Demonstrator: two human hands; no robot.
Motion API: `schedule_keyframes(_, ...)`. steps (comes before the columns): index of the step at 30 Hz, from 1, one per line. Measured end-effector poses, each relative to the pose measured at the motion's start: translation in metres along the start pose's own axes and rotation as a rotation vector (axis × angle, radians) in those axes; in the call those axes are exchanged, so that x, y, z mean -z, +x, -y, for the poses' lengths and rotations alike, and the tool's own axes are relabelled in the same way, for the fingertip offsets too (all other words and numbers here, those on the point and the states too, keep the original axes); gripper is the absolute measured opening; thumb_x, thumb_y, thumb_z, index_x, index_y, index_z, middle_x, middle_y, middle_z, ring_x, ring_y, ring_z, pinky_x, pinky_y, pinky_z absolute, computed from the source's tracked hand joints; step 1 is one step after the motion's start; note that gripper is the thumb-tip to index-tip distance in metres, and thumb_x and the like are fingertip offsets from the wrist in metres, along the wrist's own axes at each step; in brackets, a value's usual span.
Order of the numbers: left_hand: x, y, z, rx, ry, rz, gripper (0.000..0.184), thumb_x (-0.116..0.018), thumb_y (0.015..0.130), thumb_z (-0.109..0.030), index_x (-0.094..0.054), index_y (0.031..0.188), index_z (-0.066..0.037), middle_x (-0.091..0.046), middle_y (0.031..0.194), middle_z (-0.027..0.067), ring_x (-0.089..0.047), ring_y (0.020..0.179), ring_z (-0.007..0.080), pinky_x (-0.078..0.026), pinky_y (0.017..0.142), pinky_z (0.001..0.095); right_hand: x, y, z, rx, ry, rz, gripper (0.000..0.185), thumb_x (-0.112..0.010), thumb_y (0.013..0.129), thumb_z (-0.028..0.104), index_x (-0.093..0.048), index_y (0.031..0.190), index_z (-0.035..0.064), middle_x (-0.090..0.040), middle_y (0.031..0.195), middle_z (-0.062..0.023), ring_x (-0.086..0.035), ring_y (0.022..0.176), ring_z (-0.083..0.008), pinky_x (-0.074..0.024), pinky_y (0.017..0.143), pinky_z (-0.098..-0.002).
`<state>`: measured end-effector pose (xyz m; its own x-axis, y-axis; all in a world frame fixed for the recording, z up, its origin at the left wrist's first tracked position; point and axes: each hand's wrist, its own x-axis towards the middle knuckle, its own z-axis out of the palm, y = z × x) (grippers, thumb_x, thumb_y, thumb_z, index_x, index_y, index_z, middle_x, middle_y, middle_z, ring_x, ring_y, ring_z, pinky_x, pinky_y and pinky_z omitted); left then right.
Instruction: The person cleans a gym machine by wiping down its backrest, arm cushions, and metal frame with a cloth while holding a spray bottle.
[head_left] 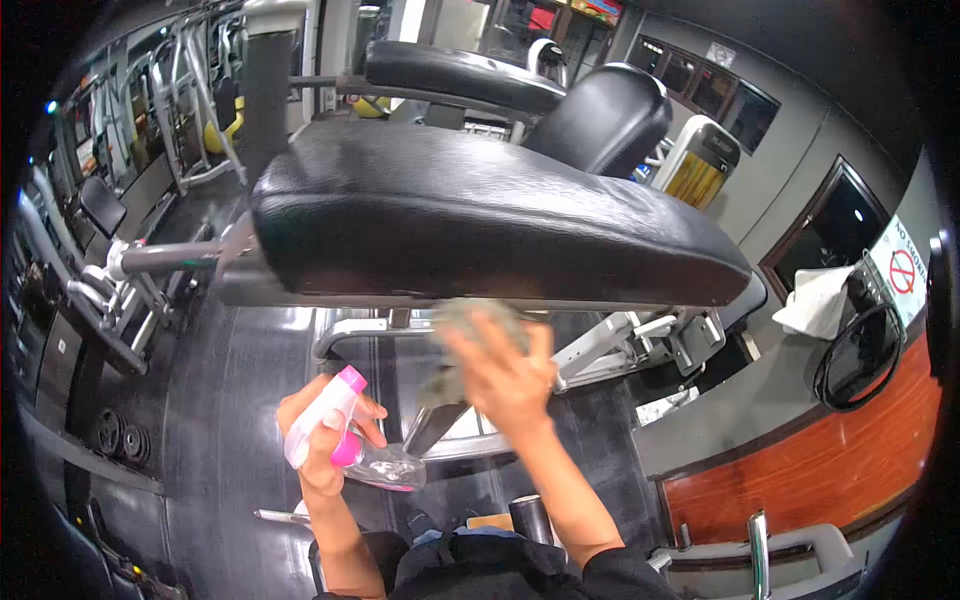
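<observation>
A clear spray bottle with a pink and white trigger head is gripped in my left hand, low and left of centre. My right hand, slightly blurred, holds a grey-green cloth against the lower edge of a long black padded bench. The cloth hangs down below my right palm, and part of it is hidden behind my fingers. A metal frame runs under the pad, just behind both hands.
Another black pad and a black seat back stand behind the bench. Gym machines line the left side, with weight plates low down. At right are a wooden panel, a white cloth and a no-smoking sign.
</observation>
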<state>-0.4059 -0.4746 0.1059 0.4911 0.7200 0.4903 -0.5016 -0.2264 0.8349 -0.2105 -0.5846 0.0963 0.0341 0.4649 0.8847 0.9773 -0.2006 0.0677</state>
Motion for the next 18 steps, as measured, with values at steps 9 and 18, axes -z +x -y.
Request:
schedule_keyframes(9,0.027,-0.007,-0.004,0.028,-0.038,-0.018,0.054,-0.058,0.083,-0.044,-0.062,0.081,0.01,-0.066,0.07,0.0209,-0.064,0.047,0.0229,-0.049,0.043,0.0297,-0.001,0.022,0.016,0.057,0.041,-0.066,0.054,-0.075,0.067,0.007,-0.074,0.117,0.0268,-0.066,0.126,0.0003,-0.062,0.095,-0.0196,-0.047,0.076,-0.0348)
schedule_keyframes(18,0.031,-0.003,-0.014,-0.011,-0.044,0.004,0.053,-0.058,0.082,-0.044,-0.061,0.082,0.01,-0.065,0.067,0.0194,-0.064,0.049,0.0234,-0.052,0.051,0.0321,-0.008,0.041,0.04,0.062,0.138,-0.038,0.059,-0.074,0.066,0.004,-0.072,0.12,0.0267,-0.065,0.129,0.0065,-0.056,0.078,-0.0248,-0.0503,0.064,-0.0294)
